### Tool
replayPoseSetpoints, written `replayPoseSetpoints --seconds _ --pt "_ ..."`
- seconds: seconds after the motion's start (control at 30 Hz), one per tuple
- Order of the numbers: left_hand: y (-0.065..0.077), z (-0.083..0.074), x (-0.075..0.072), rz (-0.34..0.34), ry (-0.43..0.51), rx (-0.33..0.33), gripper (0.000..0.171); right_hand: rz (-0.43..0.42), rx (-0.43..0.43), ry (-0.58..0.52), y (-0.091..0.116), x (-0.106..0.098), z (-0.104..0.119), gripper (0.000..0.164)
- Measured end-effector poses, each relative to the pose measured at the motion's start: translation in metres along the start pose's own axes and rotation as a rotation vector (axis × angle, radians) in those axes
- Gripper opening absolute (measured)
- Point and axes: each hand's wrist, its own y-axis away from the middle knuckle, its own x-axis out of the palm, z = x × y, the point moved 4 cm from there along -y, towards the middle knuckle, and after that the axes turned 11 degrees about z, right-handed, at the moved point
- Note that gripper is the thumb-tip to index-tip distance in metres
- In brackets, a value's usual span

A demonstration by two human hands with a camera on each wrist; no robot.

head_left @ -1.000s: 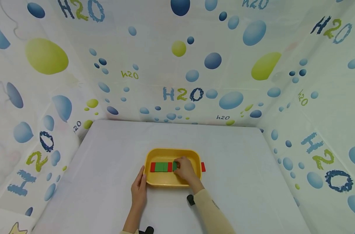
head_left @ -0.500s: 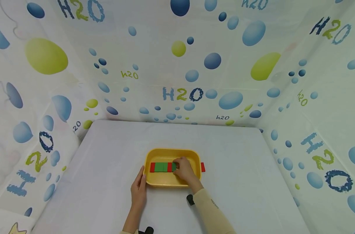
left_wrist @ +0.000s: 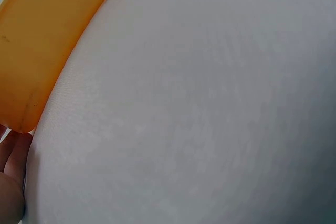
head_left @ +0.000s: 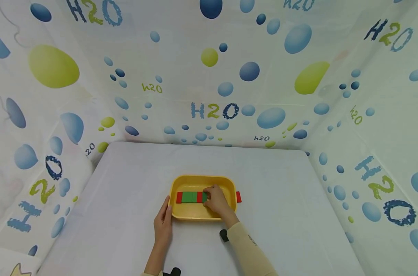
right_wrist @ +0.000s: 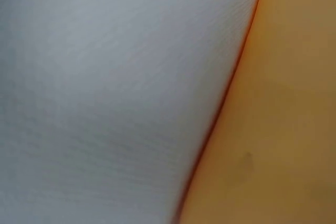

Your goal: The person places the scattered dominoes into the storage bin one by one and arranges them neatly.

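In the head view a yellow tray (head_left: pixel 195 215) stands on the white table. A row of flat tiles lies in it: a red tile (head_left: pixel 179 197) at the left end, green tiles (head_left: pixel 189 197), another red tile (head_left: pixel 199 197), and a green tile (head_left: pixel 204 197) at the right. My right hand (head_left: pixel 216 199) reaches over the tray's front rim and pinches that last green tile between thumb and fingers, partly covering it. My left hand (head_left: pixel 163 224) rests against the tray's left side with fingers extended. The left wrist view has its fingers (left_wrist: pixel 18 153) at the tray's corner.
One red tile (head_left: pixel 238 197) lies outside the tray, close by its right wall. The white table (head_left: pixel 281 199) spreads around the tray. A printed cloth with blue and green spots (head_left: pixel 212 88) encloses the back and sides.
Barely anything differs. Both hands, the tray and the tiles keep their places, apart from a tiny leftward shift of the whole view.
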Motion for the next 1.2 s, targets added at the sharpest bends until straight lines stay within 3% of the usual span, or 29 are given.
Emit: replayPoseSetpoints --seconds 0.53,0.67,0.8,1.03,1.2 --pt "0.003 0.002 -0.004 0.015 -0.026 -0.007 0.045 -0.003 0.006 -0.03 0.008 0.001 0.004 0.052" --pt "0.003 0.002 -0.004 0.02 -0.023 -0.01 0.045 -0.051 -0.011 -0.036 0.013 -0.002 0.004 0.057" --pt "0.003 0.002 -0.004 0.021 -0.019 -0.002 0.045 -0.122 -0.09 -0.071 0.021 -0.011 0.008 0.059" --pt "0.005 0.001 -0.006 0.014 -0.015 0.007 0.044 -0.163 -0.217 -0.176 0.042 -0.036 0.015 0.056" --pt "0.005 0.0 -0.007 0.013 -0.016 0.001 0.044 -0.311 -0.314 -0.139 0.057 -0.061 0.013 0.055"
